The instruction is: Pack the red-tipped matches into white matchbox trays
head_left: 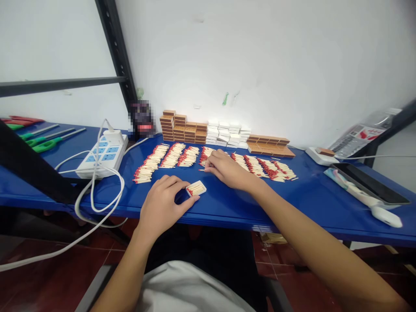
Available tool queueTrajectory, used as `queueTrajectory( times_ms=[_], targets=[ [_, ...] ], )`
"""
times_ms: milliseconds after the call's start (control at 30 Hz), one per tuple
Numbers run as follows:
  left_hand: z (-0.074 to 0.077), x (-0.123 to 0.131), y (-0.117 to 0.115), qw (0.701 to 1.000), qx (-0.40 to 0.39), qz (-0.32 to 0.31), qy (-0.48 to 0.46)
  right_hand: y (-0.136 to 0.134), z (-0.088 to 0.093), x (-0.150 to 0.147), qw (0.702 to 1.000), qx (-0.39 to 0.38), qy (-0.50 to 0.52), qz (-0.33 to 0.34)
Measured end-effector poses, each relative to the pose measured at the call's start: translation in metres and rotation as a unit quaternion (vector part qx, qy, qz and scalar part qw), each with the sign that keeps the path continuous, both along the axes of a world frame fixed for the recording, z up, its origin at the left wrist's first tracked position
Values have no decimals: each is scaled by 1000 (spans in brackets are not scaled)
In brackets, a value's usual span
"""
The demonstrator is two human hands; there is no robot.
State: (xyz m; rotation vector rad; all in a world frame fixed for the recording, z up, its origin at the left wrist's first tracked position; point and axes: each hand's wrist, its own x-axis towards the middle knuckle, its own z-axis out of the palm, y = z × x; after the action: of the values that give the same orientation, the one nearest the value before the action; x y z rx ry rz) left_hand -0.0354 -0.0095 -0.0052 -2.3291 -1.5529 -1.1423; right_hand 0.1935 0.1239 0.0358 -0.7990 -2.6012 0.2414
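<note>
My left hand point(167, 199) grips a small white matchbox tray point(200, 192) between thumb and fingers, low over the blue table. Several red-tipped matches point(195, 188) lie inside that tray. Farther up, my right hand point(224, 168) has its fingertips pinched at the edge of a pile of matches point(208, 152); what sits between them is too small to make out. More match piles point(173, 155) spread in a row to the left, and others point(253, 165) continue to the right of that hand.
Stacked brown matchboxes point(190, 132) and white trays point(229, 133) line the wall. At left are a power strip point(103, 155) with looping white cables and green-handled tools point(45, 145). A phone point(370, 182), a toothbrush-like white item point(385, 215) and a plastic bottle point(364, 134) lie right.
</note>
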Motion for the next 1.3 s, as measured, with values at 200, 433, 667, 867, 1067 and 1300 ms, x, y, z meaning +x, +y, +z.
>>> queueTrajectory(
  times_ms=[200, 433, 667, 867, 1067, 1300],
  targets=[
    [1, 0, -1, 1000, -9, -3, 4, -21, 7, -4, 989, -111, 10, 99],
    [1, 0, -1, 1000, -7, -5, 3, -20, 3, -3, 988, -109, 13, 110],
    [1, 0, -1, 1000, -14, -5, 2, -24, 3, -6, 986, -120, 14, 118],
    [1, 0, -1, 1000, -5, -2, 0, -10, 5, -2, 984, -142, 105, 14],
    [0, 0, 0, 1000, -2, 1, -2, 15, -9, 6, 993, -5, -1, -116],
    [1, 0, -2, 1000, -8, 2, -1, 11, -4, 10, 998, -23, -7, -56]
  ],
)
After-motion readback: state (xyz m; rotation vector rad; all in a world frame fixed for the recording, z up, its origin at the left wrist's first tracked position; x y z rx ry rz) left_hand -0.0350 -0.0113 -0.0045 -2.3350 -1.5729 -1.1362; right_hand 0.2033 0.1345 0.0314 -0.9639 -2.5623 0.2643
